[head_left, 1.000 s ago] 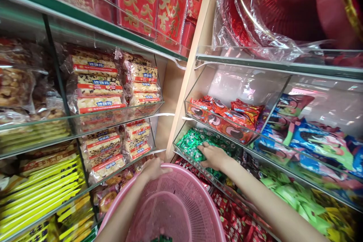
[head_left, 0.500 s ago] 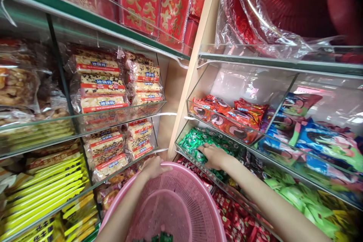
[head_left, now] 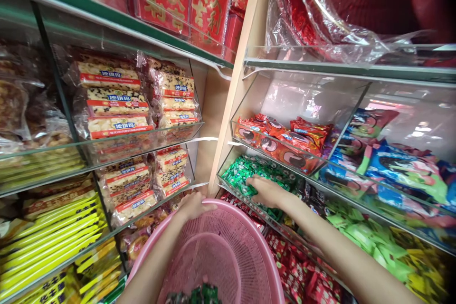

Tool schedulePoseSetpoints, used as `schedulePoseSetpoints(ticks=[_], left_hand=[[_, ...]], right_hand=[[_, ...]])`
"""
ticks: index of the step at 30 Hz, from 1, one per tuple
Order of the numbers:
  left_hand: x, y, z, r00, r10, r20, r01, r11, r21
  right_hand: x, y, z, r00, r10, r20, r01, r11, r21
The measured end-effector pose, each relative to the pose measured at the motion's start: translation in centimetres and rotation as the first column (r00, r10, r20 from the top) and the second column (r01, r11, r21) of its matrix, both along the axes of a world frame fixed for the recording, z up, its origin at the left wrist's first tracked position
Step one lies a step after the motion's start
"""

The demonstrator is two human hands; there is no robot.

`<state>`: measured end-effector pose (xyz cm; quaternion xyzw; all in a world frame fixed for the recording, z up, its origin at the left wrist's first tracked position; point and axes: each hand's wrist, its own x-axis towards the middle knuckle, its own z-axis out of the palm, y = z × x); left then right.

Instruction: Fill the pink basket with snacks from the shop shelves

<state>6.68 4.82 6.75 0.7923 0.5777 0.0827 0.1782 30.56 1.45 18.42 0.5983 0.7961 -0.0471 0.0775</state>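
Note:
My left hand (head_left: 193,205) is closed over the far rim of a pink plastic mesh basket (head_left: 249,228), thumb lying along the edge. Several small dark-green wrapped candies (head_left: 204,293) lie at the bottom of the basket, partly cut off by the frame's lower edge. Beyond the basket, on the right, my right hand (head_left: 267,192) is down in a clear bin of shiny green-wrapped candies (head_left: 237,170). Its fingers are curled in among the candies, and the fingertips are partly hidden.
Packaged puffed-rice bars (head_left: 117,99) fill bins on the left, above yellow packets (head_left: 46,237). To the right are red snack packets (head_left: 278,135), blue packets (head_left: 402,171) and light-green packets (head_left: 370,237). A wooden upright (head_left: 231,85) divides the shelves. Red-wrapped candies (head_left: 299,266) lie lower down.
My right hand's fingers have curled more among the green candies. The view has shifted slightly, showing more candies in the basket. My left hand keeps its hold on the rim.

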Motion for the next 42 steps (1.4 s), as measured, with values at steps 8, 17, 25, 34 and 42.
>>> schedulePoseSetpoints(ticks=[8,17,25,34,42], left_hand=[[-0.1,-0.2,0.0,1.0,0.0,-0.012,0.0,1.0,0.002],[-0.2,-0.7,0.4,1.0,0.021,-0.014,-0.021,1.0,0.004],[-0.2,-0.6,0.3,1.0,0.017,-0.014,-0.017,1.0,0.004],[0.1,-0.2,-0.1,1.0,-0.001,-0.021,0.001,1.0,0.001],[-0.2,-0.2,-0.2,0.999,-0.004,-0.039,0.004,1.0,0.003]], right_hand=[[0.6,1.1,0.8,0.991,-0.011,-0.135,0.02,0.998,0.061],[1.7,2.3,1.3,0.972,-0.02,-0.233,0.071,0.975,0.211],[-0.9,-0.6,3.2,0.973,0.051,-0.224,0.022,0.95,0.313],[-9.4,-9.7,-2.9,0.697,0.223,-0.681,-0.273,0.961,0.035],[-15.0,-12.9,-12.7,0.609,0.01,-0.793,-0.294,0.931,-0.215]])
